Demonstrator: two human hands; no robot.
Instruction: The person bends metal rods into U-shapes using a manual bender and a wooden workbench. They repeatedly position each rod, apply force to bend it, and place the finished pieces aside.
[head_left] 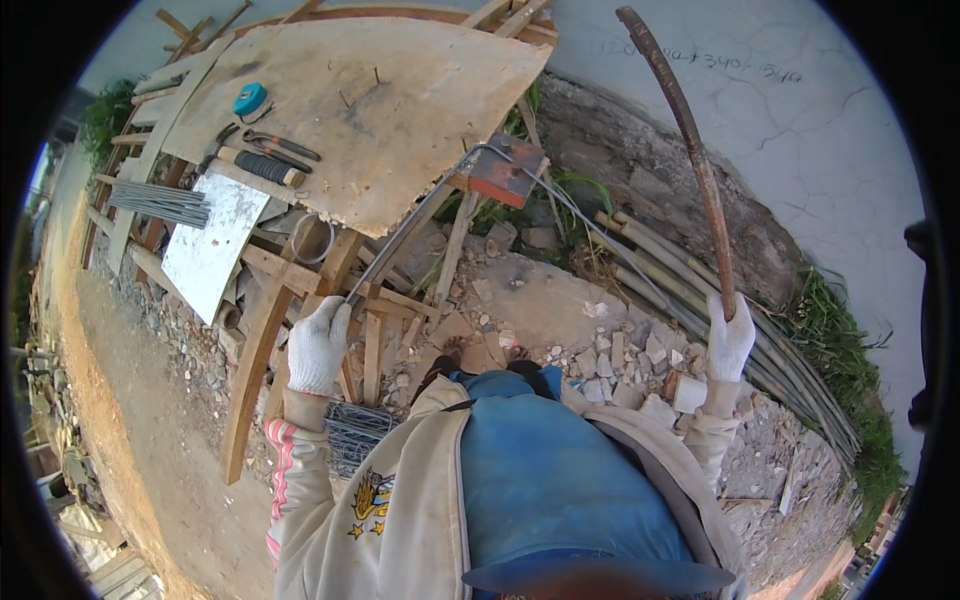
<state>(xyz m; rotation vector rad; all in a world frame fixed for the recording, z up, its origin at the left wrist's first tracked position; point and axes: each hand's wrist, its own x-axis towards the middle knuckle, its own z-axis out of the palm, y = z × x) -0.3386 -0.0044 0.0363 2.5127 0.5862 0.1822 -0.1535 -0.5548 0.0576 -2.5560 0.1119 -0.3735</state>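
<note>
My left hand [318, 346], in a white knitted glove, is closed round a thin grey steel rod [405, 232]. This rod runs up to a rust-red metal block [505, 175] at the corner of the wooden bench and bends there. From the block a thin length slants down to the right. In my right hand [731, 338], also gloved in white, a long brown rusty-looking bar [692, 140] is gripped near its lower end. The bar stands nearly upright and apart from the block.
On the board-topped bench [400, 110] lie a teal tape measure [250, 98], black-handled pincers [283, 147] and a hammer [258, 165]. Grey rods [160, 202] rest at left. Bent rods [358, 437] lie beneath my left arm. Long poles [765, 350] and rubble [625, 360] cover the right-hand ground.
</note>
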